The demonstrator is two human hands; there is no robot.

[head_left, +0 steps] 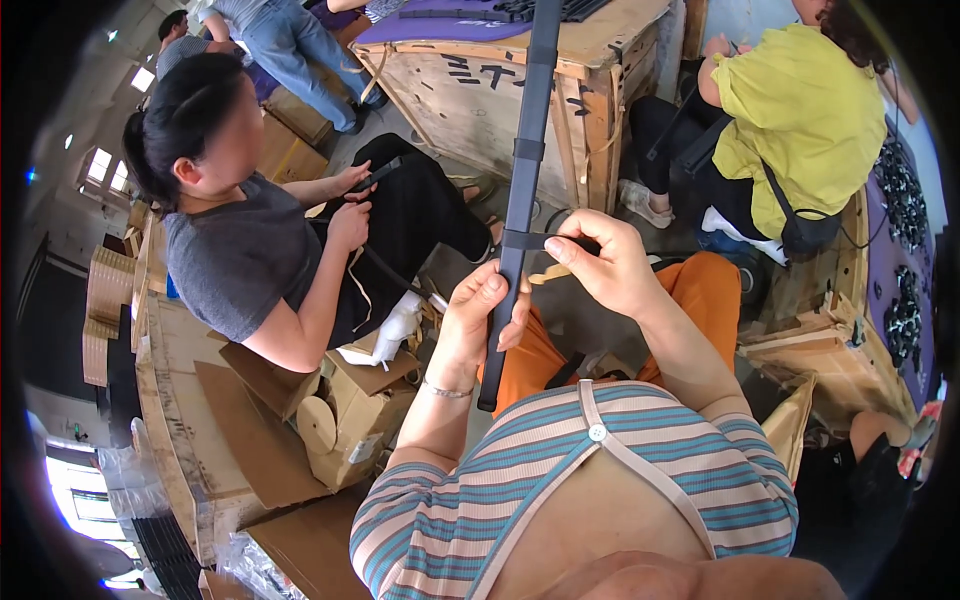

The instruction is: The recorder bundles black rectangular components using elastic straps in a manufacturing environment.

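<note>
A long, flat dark grey bar (533, 100) stands tilted in front of me, its lower end near my chest and its top beyond the upper edge. My left hand (470, 312) is closed around its lower part, thumb on the front face. Just above that hand a black strap (522, 240) goes around the bar. The strap's free end runs right, pinched between the thumb and fingers of my right hand (612, 268). A small tan strip (550, 274) hangs below those fingers; whether they hold it I cannot tell. Further up, another dark band (528, 150) encircles the bar.
At my left a seated person in a grey shirt (235, 265) handles a dark strip. Another, in a yellow shirt (805, 130), sits at the right. Ahead stands a large wooden crate (480, 130). An open cardboard box (370, 415) holds rolls by my left elbow.
</note>
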